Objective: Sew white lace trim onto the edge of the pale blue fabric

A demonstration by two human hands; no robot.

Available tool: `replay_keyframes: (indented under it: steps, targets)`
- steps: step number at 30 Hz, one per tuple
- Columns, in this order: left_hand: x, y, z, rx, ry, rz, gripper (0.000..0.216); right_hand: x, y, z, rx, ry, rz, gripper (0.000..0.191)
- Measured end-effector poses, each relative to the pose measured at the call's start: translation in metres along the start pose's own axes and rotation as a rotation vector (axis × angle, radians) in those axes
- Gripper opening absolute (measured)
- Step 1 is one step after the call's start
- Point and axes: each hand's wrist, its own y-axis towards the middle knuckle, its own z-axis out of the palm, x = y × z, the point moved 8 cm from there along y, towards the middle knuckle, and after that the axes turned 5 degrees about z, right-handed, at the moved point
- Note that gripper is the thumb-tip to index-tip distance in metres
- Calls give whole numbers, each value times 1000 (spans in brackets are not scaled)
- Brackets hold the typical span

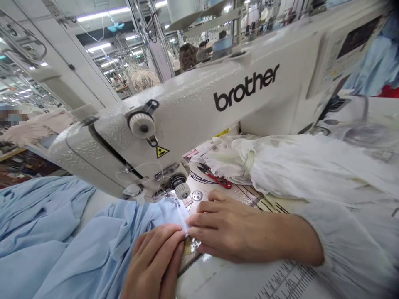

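A light blue fabric spreads over the left side of the sewing table, and its narrow edge runs under the needle area of a white brother sewing machine. My left hand presses on that edge with its fingers together, fingertips just in front of the presser foot. From the right, my right hand pinches the same edge, its fingertips almost touching the left ones. The thumb of the left hand is hidden. A small lamp lights the stitching spot; the needle tip is too small to make out.
Red-handled thread snips lie behind my right hand. A white lace-trimmed garment is heaped under the machine arm and to the right. Ruler marks line the table's front. Thread cones stand above the machine.
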Motion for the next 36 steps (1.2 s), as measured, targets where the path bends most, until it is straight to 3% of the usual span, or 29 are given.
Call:
replay_keyframes:
  steps: [9, 14, 19, 26, 31, 36]
  targets:
    - [2, -4, 5, 58, 4, -6, 28, -2, 0, 0, 20, 26, 40, 20]
    - [2, -6, 4, 56, 4, -8, 27, -13, 3, 2, 52, 5, 138, 43]
    - [2, -6, 5, 50, -12, -23, 27, -14, 9, 6, 49, -81, 109, 48]
    - [1, 6, -1, -20, -31, -26, 22, -16, 9, 7, 18, -94, 102, 45]
    - [1, 5, 0, -13, -30, -14, 25, -11, 6, 4, 37, -77, 56, 28]
    - [1, 5, 1, -13, -31, -17, 26, -9, 5, 3, 23, -60, 36, 24]
